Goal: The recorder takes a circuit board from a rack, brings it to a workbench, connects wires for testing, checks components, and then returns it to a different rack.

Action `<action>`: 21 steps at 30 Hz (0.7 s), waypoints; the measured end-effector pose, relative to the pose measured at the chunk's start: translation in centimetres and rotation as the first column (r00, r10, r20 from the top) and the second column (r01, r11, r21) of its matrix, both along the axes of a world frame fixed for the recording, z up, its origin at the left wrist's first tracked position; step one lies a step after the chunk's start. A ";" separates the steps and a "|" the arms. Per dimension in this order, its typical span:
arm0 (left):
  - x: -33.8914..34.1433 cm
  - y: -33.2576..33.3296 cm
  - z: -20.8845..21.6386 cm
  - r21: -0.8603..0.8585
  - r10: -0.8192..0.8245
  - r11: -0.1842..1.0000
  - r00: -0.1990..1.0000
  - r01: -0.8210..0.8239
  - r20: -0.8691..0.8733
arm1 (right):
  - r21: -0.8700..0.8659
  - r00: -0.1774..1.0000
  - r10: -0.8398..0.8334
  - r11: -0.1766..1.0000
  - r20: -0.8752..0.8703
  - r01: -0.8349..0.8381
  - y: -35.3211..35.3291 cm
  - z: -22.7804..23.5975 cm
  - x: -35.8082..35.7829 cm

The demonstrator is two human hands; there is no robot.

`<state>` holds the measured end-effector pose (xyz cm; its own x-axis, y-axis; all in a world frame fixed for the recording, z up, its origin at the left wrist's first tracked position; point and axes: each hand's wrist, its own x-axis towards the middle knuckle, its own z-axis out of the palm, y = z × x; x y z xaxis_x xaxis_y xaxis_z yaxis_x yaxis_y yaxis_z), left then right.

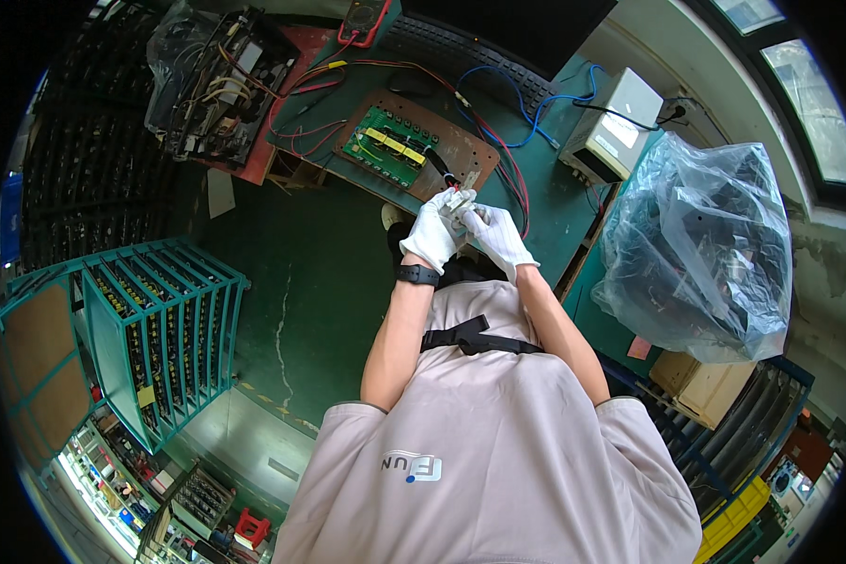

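Both my hands wear white gloves and meet at the near edge of the bench. My left hand (430, 235), with a black watch on its wrist, has its fingers closed. Against it, my right hand (500, 237) is closed too, fingertips pressed together. What they pinch is small and mostly hidden by the gloves. A black cable (437, 164) with a bit of red at its end runs down to the fingertips. Just beyond lies a green circuit board (376, 162) with yellow blocks, resting on a brown plate (475, 153).
A red multimeter (362, 19), a keyboard (423, 45) and a monitor stand at the back. Red and blue wires cross the bench (555, 202). A white box-shaped device (616, 122) and a plastic-wrapped object (705, 244) are at right. A green rack (164, 329) of boards stands left.
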<state>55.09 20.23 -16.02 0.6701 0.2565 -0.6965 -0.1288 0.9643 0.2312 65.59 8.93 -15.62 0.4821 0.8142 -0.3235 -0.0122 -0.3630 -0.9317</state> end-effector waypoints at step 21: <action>1.7 -1.5 0.3 0.227 -0.005 0.973 0.979 0.052 -0.203 | 0.003 0.968 -0.047 0.999 -0.247 0.049 0.1 2.8 0.6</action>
